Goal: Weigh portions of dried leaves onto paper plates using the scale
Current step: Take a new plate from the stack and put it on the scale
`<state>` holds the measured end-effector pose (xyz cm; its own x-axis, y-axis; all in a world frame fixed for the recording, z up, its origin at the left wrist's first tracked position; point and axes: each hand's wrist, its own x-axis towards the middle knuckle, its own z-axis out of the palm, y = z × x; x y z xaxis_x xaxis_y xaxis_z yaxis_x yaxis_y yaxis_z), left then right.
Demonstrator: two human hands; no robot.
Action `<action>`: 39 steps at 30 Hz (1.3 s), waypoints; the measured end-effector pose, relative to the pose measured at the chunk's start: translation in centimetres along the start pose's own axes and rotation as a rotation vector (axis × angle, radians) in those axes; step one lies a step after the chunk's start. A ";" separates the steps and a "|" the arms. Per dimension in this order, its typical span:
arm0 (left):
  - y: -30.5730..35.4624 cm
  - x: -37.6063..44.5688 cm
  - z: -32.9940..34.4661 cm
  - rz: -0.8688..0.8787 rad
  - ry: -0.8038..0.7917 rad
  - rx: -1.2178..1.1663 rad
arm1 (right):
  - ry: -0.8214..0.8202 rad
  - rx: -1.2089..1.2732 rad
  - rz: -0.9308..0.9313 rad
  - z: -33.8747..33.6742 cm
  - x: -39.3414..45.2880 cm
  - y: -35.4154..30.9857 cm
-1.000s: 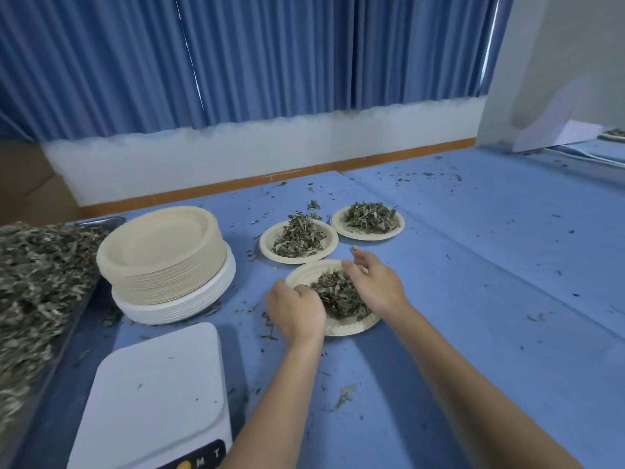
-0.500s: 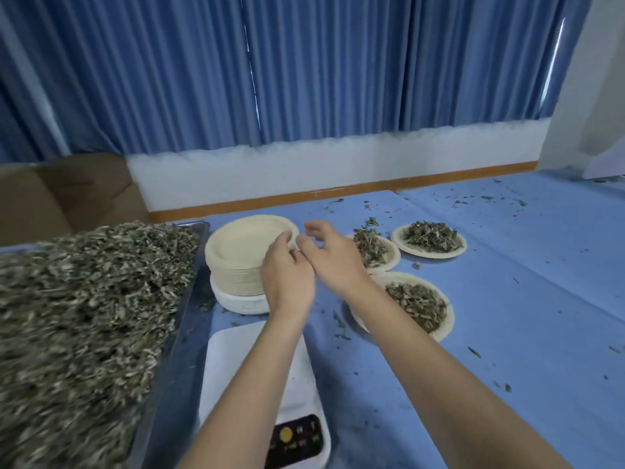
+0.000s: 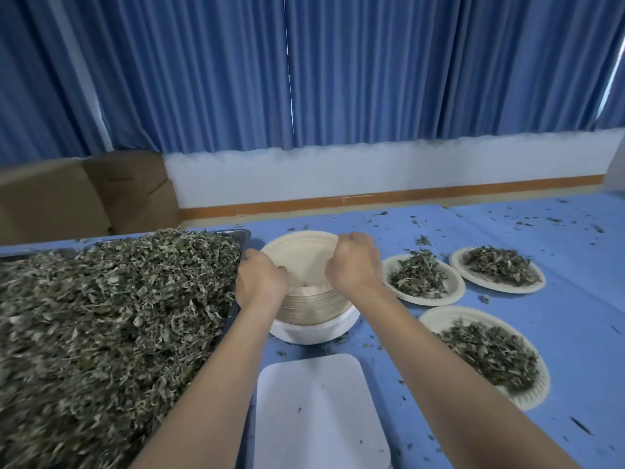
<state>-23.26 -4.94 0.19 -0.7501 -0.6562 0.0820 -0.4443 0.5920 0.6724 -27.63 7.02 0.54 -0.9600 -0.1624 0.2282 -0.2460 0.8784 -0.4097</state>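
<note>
Both hands are on the stack of paper plates (image 3: 306,308) at the back of the bench (image 3: 558,326); left hand (image 3: 260,282) pinching the near-left rim, right hand (image 3: 353,264) curled over the far-right rim, peeling the top plate (image 3: 301,255) up so it tilts; these plates look feather-light and bendy and probably cling together, so I'd grab right at the rim and go gently; scale (image 3: 319,414) sits bare just in front; tray (image 3: 245,233) on the left is heaped with dried leaves (image 3: 111,319); three filled plates (image 3: 422,279) on the right each hold a leaf pile.
</note>
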 end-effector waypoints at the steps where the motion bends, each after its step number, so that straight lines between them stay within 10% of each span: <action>1: -0.1 0.2 -0.1 0.003 0.001 0.033 | -0.022 -0.006 0.047 -0.2 0.1 0.3; 39: -9.3 -14.2 -2.5 0.220 -0.074 0.158 | -0.033 0.141 0.019 0.5 -17.6 4.2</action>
<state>-7.26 -2.30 -5.37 -0.8679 -0.4718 0.1555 -0.3336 0.7855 0.5213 -11.80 13.36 -5.63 -0.9679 -0.1628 0.1914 -0.2419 0.8098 -0.5345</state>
